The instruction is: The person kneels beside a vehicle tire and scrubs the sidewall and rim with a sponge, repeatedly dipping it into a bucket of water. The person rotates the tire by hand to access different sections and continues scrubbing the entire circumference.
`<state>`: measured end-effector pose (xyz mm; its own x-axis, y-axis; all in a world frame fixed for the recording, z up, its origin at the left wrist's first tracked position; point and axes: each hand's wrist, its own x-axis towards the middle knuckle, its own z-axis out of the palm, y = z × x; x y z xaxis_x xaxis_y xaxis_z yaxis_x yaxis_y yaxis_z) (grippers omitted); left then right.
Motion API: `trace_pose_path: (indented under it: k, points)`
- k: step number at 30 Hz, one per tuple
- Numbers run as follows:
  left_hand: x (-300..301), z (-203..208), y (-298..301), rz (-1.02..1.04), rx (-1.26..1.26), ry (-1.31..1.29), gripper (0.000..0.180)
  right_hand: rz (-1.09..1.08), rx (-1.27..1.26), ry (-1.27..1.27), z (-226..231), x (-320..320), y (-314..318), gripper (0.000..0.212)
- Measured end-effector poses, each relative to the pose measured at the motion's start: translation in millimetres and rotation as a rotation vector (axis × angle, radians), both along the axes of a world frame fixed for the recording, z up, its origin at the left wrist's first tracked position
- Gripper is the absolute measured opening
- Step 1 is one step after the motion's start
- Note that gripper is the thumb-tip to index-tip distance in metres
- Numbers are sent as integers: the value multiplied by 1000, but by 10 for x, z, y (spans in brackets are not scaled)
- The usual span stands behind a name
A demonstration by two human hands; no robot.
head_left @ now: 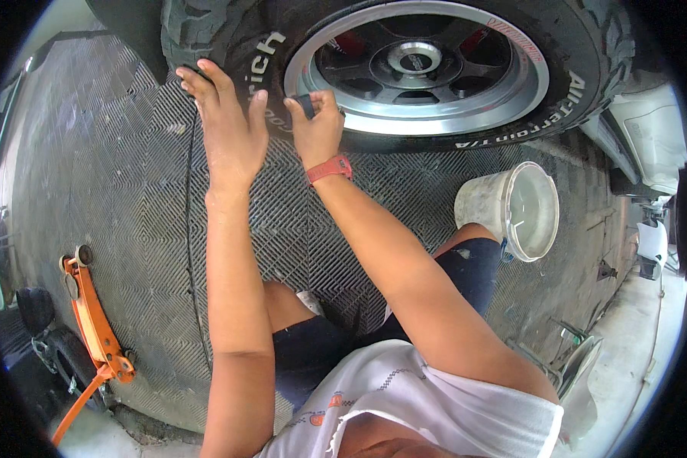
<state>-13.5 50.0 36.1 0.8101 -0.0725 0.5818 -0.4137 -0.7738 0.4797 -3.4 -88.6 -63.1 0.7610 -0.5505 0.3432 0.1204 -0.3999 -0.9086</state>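
Observation:
A large black tire [233,38] with raised white lettering fills the top of the view, around a silver-lipped wheel [427,124] with dark spokes. My left hand [233,141] lies against the tire's left side, its fingers stretched out and the thumb apart, holding nothing. In my right hand [320,128], fingers and thumb pinch a small dark block [306,105] at the sidewall beside the rim's lower left edge. What the block is made of does not show. A red watch [330,169] is on my right wrist.
To the right, by my knee, a whitish bucket [481,200] is tilted in view, with pale liquid inside. An orange floor jack [94,320] stands at the left near a loose dark tire [69,359]. Ridged grey mats [153,229] cover the floor.

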Motion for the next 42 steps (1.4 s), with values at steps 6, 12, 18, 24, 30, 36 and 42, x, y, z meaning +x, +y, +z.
trace_pose_path:
  k: [6, 12, 18, 24, 30, 36, 42]
  points:
    - [13, -9, 51, 7, 18, 29, 106, -218, -88, 221, -1043, -740, -658, 34]
    - [20, -43, -28, -6, -3, 16, 110, -168, 164, 346, -1453, -1038, -1677, 33]
    - [-12, -32, -47, 31, 9, 40, 114, 336, -437, 139, -692, -578, -1150, 26]
    - [-2, -26, -82, 79, 51, 90, 116, 148, -421, -14, -498, -136, -616, 31]
    - [22, -46, -77, 90, 113, 69, 120, 126, -639, 174, -929, -192, -901, 30]
    - [22, -118, -3, 57, 77, 78, 120, 289, -1079, 267, -1049, -260, -1952, 32]
    - [15, -79, -39, 42, 63, 107, 120, 330, -1215, 365, -957, -359, -2547, 29]
